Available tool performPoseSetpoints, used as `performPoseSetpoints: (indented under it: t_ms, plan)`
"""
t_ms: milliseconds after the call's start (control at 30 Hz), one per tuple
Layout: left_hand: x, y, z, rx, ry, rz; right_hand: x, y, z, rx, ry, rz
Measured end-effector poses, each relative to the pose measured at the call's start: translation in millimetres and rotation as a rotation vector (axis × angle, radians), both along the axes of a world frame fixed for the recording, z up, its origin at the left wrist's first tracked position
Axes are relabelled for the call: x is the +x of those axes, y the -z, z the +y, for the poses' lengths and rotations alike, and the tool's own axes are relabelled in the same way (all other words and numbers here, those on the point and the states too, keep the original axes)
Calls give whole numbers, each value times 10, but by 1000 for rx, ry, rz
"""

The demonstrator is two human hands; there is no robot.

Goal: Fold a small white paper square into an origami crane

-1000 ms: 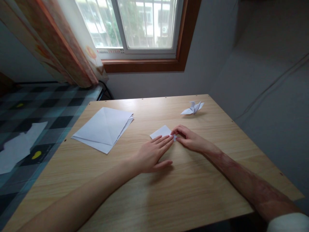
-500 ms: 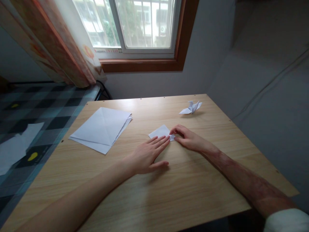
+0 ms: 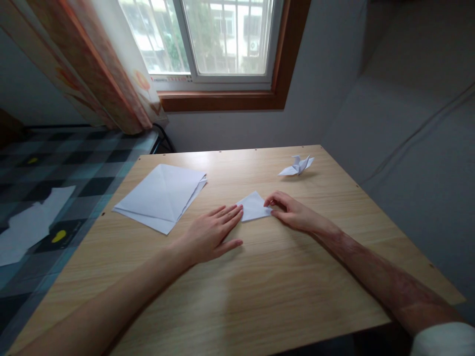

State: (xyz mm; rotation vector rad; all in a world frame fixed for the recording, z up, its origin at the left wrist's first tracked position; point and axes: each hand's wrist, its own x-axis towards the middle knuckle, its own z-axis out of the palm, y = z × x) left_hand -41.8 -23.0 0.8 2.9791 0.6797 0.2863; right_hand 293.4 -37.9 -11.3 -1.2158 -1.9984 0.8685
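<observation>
A small folded sheet of white paper [image 3: 254, 206] lies flat on the wooden table between my hands. My left hand [image 3: 213, 232] is stretched out palm down, its fingertips resting on the paper's left corner. At the right corner, my right hand [image 3: 287, 208] pinches the paper's edge between thumb and curled fingers. Farther back on the right stands a white origami crane [image 3: 297, 166] with its wings spread. A stack of larger white paper sheets [image 3: 159, 193] lies to the left of my hands.
The wooden table [image 3: 237, 296] has its far edge near the wall under the window [image 3: 230, 39]. A bed with a checked cover [image 3: 104, 163] adjoins on the left, with torn white paper [image 3: 29, 227] on it. An orange curtain [image 3: 122, 94] hangs above.
My left hand has slid leftward along the folded paper to its left corner, uncovering its lower edge. My right hand keeps its pinch at the right corner. The view has shifted slightly.
</observation>
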Motion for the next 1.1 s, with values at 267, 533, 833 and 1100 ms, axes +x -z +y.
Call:
performPoseSetpoints:
  t_ms: [267, 533, 833, 1100]
  plan:
    - [-101, 12, -34, 111, -109, -188, -9, 12, 5, 4, -2, 31]
    - [81, 35, -8, 122, 129, -182, -9, 37, -24, 59, -24, 36]
    - [55, -71, 184, 72, 298, -122, -43, 114, -104, 277, -32, -84]
    - [22, -218, 466, 101, 163, -88, -130, -2, -179, 424, -72, -266]
